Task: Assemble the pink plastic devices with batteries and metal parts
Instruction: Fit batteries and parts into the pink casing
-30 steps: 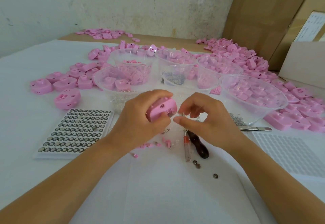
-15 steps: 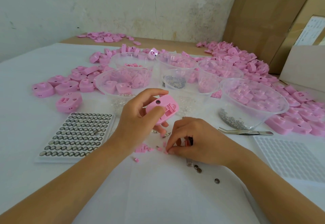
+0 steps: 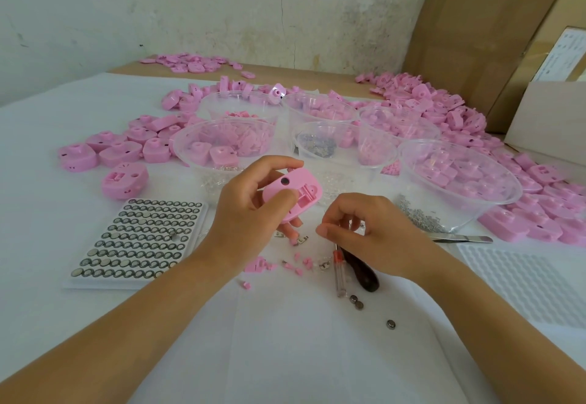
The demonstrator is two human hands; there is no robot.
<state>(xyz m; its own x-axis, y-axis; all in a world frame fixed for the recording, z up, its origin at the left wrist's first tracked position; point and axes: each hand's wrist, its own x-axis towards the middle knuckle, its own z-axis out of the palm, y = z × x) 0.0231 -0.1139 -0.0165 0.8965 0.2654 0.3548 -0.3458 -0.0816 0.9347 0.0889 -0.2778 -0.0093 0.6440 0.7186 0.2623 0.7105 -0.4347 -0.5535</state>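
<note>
Plainly, this unit is only partly built and the batch is far from finished. The left hand (image 3: 250, 213) grips one pink device (image 3: 293, 196) above the middle of the tabletop (image 3: 285, 356), thumb across its face and its open compartment turned toward the right hand (image 3: 364, 232). I cannot make out a battery or metal contact inside. The right hand hangs just beside the device with its fingertips drawn together; whether a small part sits between them I cannot tell. Below the hands lie metal contacts (image 3: 301, 240) and small pink pieces (image 3: 301, 265), with a screwdriver (image 3: 340, 273) and loose button cells (image 3: 356, 301) nearer the front edge. The battery tray (image 3: 136, 238) toward the left edge looks almost full. Heaps of pink shells (image 3: 444, 112) spread toward the far right corner, so I judge most of the job is left.
</note>
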